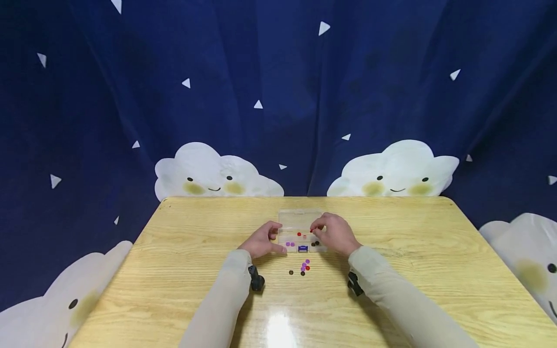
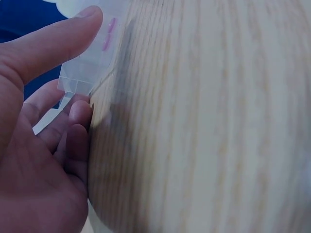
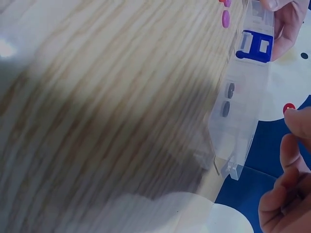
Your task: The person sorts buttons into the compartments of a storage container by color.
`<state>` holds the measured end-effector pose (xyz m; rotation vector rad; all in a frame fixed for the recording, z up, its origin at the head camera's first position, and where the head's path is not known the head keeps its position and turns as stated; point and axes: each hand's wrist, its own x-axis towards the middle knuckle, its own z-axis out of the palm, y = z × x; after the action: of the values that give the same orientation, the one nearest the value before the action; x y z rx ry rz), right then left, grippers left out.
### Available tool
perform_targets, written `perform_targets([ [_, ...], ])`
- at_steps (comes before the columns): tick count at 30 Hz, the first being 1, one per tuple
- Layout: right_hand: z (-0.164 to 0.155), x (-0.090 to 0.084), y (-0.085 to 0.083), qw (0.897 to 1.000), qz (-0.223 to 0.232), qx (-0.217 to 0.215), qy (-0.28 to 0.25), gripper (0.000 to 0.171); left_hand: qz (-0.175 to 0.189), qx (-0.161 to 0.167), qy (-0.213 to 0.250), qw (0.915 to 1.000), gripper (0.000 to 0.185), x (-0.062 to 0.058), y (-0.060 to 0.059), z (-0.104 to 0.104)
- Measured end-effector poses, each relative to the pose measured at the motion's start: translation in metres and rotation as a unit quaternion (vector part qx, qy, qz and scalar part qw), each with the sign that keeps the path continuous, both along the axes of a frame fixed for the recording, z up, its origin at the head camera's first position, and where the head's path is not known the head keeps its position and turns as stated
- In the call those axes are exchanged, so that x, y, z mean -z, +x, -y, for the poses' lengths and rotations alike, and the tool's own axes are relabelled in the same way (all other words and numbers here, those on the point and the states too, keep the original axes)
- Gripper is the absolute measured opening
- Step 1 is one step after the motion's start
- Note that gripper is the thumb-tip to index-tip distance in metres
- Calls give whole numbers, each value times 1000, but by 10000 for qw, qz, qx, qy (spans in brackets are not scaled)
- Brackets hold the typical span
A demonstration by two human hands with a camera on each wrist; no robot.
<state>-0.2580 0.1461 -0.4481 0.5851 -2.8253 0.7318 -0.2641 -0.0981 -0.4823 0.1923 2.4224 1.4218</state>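
A clear plastic box [image 1: 289, 249] with a blue latch [image 1: 302, 249] stands on the table, its transparent lid [image 1: 299, 218] swung back. My left hand [image 1: 263, 240] grips the box's left end, thumb along the front and fingers around the side. Over the box, my right hand [image 1: 336, 234] pinches a red button [image 3: 288, 108] between thumb and fingertip. Inside, purple buttons [image 1: 290, 244] lie at the front left, black buttons [image 1: 315, 244] at the front right, and a red button [image 1: 299, 234] farther back. The right wrist view shows the black ones through the wall.
Several loose buttons lie on the wooden table [image 1: 174, 270] in front of the box: purple buttons [image 1: 303, 265], a red button [image 1: 307, 268] and black buttons [image 1: 291, 272]. Behind the table's far edge hangs a dark blue curtain [image 1: 287, 72] with white clouds.
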Motion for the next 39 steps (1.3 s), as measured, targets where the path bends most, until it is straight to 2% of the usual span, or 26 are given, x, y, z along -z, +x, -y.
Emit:
perform_targets([
  [11, 0, -5, -9, 9996, 133, 122, 201, 8, -31, 34, 60, 10000, 75, -4, -4, -1],
  [19, 10, -10, -9, 9992, 363, 146, 18, 8, -76, 42, 20, 10000, 75, -4, -5, 1],
  [30, 18, -4, -8, 9998, 151, 112, -2, 6, -41, 55, 38, 10000, 75, -1, -1, 1],
  [39, 20, -2, -8, 9994, 21, 158, 318, 5, -20, 23, 51, 10000, 76, -1, 1, 0],
])
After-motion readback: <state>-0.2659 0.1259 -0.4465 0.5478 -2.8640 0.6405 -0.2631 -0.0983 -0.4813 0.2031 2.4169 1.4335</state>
